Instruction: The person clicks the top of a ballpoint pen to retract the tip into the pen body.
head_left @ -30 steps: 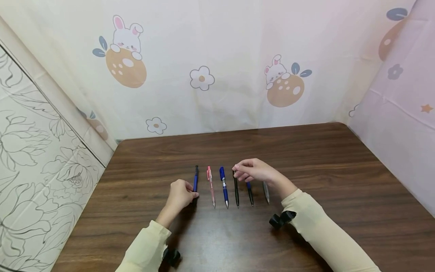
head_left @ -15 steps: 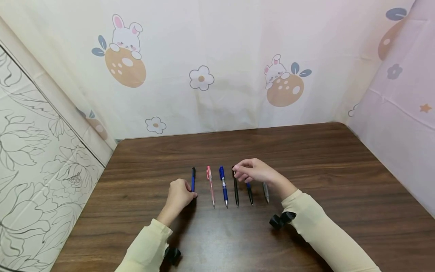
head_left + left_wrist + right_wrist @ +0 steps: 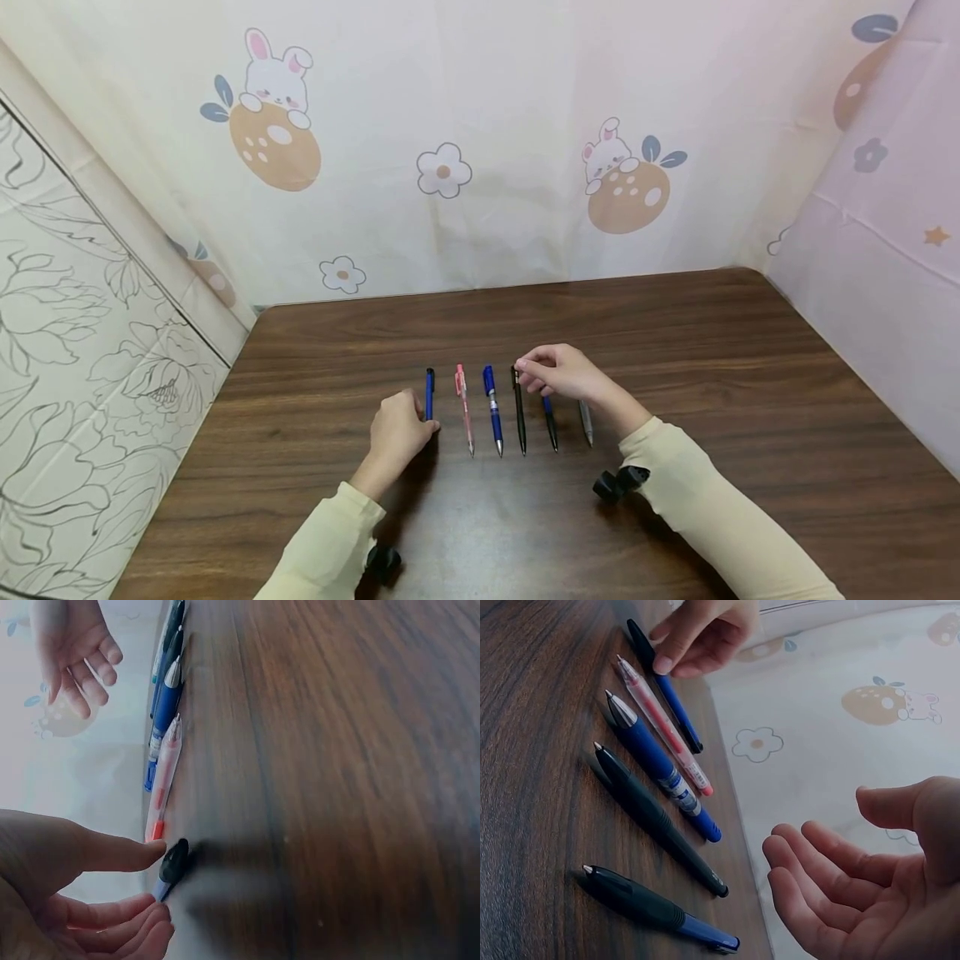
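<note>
My left hand [image 3: 399,432] pinches a blue pen with black ends [image 3: 430,393] between thumb and fingers at the left end of a row of pens. The left wrist view shows the thumb and fingertips on either side of its dark end [image 3: 175,859]. To its right lie a pink pen [image 3: 465,408], a blue pen with a silver tip [image 3: 493,410] and a black pen [image 3: 519,412]. Over the right part of the row hovers my right hand [image 3: 566,372], fingers loosely bent, holding nothing. It partly hides a blue-and-black pen [image 3: 550,423] and a grey pen [image 3: 586,423].
The pens lie roughly parallel on a dark wooden table [image 3: 675,333]. A patterned curtain [image 3: 510,242] hangs behind the far edge, and a floral panel [image 3: 97,317] stands along the left. Black wrist cameras [image 3: 619,483] hang below both sleeves.
The left hand's blue pen shifted slightly left, then a little back right, and now lies nearer parallel to the others. My right hand has stayed almost still.
</note>
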Demonstrator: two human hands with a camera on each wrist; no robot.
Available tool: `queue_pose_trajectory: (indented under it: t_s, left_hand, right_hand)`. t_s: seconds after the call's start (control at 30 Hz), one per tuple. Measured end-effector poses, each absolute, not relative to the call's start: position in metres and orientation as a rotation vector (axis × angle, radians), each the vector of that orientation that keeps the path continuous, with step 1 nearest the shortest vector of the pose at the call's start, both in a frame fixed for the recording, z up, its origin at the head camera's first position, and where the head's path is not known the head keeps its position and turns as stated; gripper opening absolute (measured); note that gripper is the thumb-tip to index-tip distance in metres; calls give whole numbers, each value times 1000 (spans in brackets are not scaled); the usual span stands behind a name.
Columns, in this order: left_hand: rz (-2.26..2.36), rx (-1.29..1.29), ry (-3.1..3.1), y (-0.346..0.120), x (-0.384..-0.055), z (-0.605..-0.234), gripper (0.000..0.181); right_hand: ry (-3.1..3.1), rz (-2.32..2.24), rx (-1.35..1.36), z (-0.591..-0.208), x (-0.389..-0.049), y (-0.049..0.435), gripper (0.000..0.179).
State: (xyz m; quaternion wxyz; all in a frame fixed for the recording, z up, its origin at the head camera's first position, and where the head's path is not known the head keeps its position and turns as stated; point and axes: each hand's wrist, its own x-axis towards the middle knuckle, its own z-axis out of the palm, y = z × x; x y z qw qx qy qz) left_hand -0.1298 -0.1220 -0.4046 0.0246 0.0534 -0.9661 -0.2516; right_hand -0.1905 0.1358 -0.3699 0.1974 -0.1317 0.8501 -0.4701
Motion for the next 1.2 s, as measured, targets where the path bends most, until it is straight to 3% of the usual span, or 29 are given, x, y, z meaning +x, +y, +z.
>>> queue_pose_trajectory:
  t_s: [0.5,1.07,1.2]
  left_hand:
    - [-917,65,-2951,-101,-134,-398,31]
    - [-1047,51,-2983,-77,-139,-404,22]
    - [-1056,66,-2991,-73,-139,-406,28]
  right_hand:
    - [2489,-1255,-415,-370,-192,123,37]
    - [2618,-1115,-460,-370,-197,114,32]
    - [2609,-1113,-458,-369,-198,115,33]
